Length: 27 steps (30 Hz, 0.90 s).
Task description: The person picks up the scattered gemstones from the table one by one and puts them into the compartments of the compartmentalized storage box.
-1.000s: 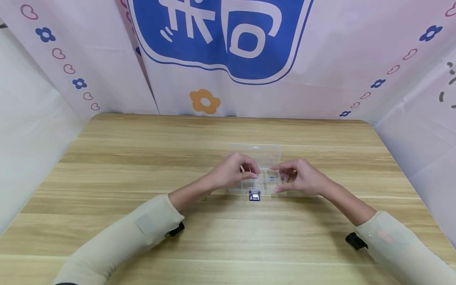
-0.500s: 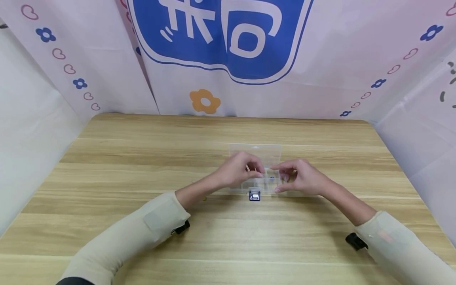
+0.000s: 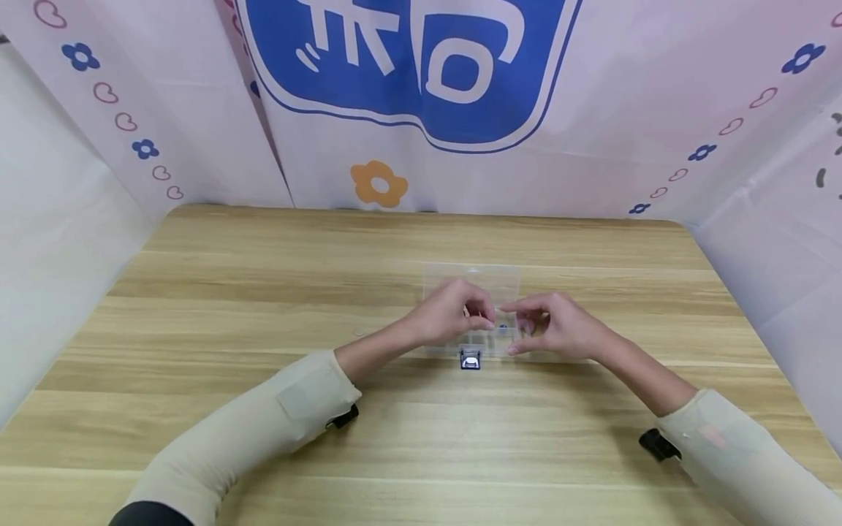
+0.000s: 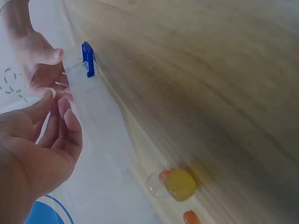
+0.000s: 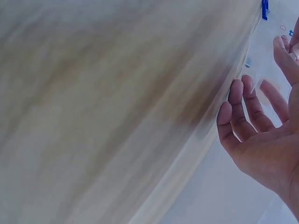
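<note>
A clear compartment box [image 3: 482, 343] lies on the table, its transparent lid [image 3: 472, 273] swung back behind it. My left hand [image 3: 452, 314] is over the box; its thumb and index fingertips pinch a small clear piece, mostly hidden by the fingers. The right hand [image 3: 559, 329] holds the box's right end, thumb at the front corner and index finger at the back. One small blue bead [image 3: 503, 327] shows in a right-hand compartment. At the front hangs the blue latch [image 4: 88, 59]. In the left wrist view, a yellow bead [image 4: 181, 185] sits beside a clear bead [image 4: 155, 186].
An orange bead [image 4: 190, 217] lies near the yellow one, on the tabletop left of the box. The wooden table [image 3: 421, 438] stretches around the box. Behind it hangs a white printed curtain [image 3: 592, 175], with further white cloth at both sides.
Across the box, my left hand has shifted rightward in small steps, its fingertips now close to the right hand. The right hand and the box have stayed put.
</note>
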Each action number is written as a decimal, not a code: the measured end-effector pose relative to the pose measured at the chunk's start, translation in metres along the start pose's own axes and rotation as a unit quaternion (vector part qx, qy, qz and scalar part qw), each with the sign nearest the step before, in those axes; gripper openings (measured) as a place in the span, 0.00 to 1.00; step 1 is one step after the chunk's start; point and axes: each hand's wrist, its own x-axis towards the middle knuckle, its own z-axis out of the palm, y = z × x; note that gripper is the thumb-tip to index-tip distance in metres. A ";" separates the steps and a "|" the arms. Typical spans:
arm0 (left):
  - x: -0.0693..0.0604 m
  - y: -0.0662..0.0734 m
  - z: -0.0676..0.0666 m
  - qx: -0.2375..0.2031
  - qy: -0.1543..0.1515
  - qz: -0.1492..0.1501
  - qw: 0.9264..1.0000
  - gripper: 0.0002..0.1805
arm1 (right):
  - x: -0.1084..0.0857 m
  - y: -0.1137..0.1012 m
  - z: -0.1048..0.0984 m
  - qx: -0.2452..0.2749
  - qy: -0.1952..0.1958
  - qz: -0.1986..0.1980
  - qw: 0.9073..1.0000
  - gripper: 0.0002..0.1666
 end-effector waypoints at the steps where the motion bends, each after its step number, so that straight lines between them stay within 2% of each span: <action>1: 0.001 0.000 0.000 0.001 -0.001 0.001 1.000 0.02 | 0.000 0.000 0.000 -0.001 0.000 0.000 1.000 0.37; 10: 0.006 0.002 0.003 -0.011 -0.013 -0.015 1.000 0.03 | -0.001 0.000 0.000 -0.008 0.005 -0.002 1.000 0.37; 15: 0.010 0.004 0.008 -0.011 -0.021 -0.009 1.000 0.03 | -0.002 -0.001 0.000 -0.012 0.003 0.002 1.000 0.36; 20: 0.014 0.005 0.012 0.011 -0.024 -0.003 1.000 0.02 | -0.002 0.000 0.000 -0.016 0.002 0.000 1.000 0.32; 27: 0.016 0.007 0.015 0.040 -0.032 -0.010 0.999 0.01 | -0.002 0.000 0.000 -0.016 0.003 -0.004 1.000 0.28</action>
